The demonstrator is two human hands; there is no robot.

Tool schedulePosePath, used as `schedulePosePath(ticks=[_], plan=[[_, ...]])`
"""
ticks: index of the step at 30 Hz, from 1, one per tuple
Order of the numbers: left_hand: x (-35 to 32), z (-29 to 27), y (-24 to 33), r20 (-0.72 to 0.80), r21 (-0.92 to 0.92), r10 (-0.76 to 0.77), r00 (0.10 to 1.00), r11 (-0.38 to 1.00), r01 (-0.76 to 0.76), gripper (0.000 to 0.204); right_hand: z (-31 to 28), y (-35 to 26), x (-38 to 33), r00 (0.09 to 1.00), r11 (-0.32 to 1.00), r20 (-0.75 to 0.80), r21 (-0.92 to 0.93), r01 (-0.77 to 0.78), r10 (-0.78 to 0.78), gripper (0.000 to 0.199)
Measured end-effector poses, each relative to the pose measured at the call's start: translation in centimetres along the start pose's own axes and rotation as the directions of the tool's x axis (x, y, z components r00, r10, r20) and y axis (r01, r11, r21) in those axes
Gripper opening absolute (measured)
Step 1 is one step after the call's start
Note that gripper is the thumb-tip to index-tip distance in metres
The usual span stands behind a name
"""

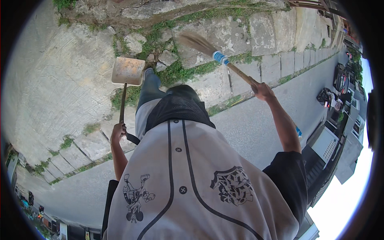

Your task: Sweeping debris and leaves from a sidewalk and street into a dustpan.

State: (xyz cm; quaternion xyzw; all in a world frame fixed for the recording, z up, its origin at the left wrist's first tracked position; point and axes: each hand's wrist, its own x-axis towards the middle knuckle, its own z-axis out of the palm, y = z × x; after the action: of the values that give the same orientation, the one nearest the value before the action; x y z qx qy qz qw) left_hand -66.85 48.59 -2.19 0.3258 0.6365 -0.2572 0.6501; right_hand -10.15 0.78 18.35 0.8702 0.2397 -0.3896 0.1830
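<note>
My left hand [118, 131] is closed round the handle of a long-handled dustpan [128, 71]. Its wide, shallow pan is pale and stained rusty brown, and it rests by my foot at the edge of a grassy strip. Out to the right, my right hand [263, 91] grips the wooden stick of a broom [220, 58]. Blue and white binding wraps the broom's neck, and its brown bristles, smeared by motion, fan out over the concrete slabs. A dark strap hangs beside my left hand. Dustpan and broom are apart from each other.
Broken stones [167, 58] lie among grass and weeds [188, 73] ahead of my feet. A low concrete kerb [132, 12] runs along the far side. Behind me stretches a grey road [256, 132], with a motorbike [325, 97] and a dark car [341, 78] at the right.
</note>
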Motion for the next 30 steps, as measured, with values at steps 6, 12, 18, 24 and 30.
schedulePosePath(ticks=[6,12,18,24,30], plan=[[-0.7,6.7,3.0,-0.049,0.066,-0.016,0.999,0.998,0.019,0.03,4.0,-0.8,3.0,0.988,0.991,0.108,-0.061,0.118,-0.111,0.038],[-1.3,13.8,0.0,-0.045,0.019,-0.062,0.997,0.998,0.063,0.029,10.2,9.7,8.5,0.991,0.994,0.128,-0.105,-0.026,0.039,0.038],[-5.8,28.8,-4.0,-0.227,-0.002,0.025,0.974,1.0,-0.026,0.03,9.5,29.4,5.5,0.989,0.993,0.091,-0.013,-0.116,0.117,0.054],[-7.9,38.3,-1.4,-0.154,0.028,0.064,0.986,0.998,-0.06,0.021,15.6,39.3,1.7,0.987,0.947,-0.119,0.314,-0.062,0.104,0.057],[-4.5,42.9,4.9,0.081,0.075,0.083,0.993,0.993,-0.089,0.01,24.4,38.4,4.1,0.962,0.481,-0.106,0.876,-0.03,0.253,0.056]])
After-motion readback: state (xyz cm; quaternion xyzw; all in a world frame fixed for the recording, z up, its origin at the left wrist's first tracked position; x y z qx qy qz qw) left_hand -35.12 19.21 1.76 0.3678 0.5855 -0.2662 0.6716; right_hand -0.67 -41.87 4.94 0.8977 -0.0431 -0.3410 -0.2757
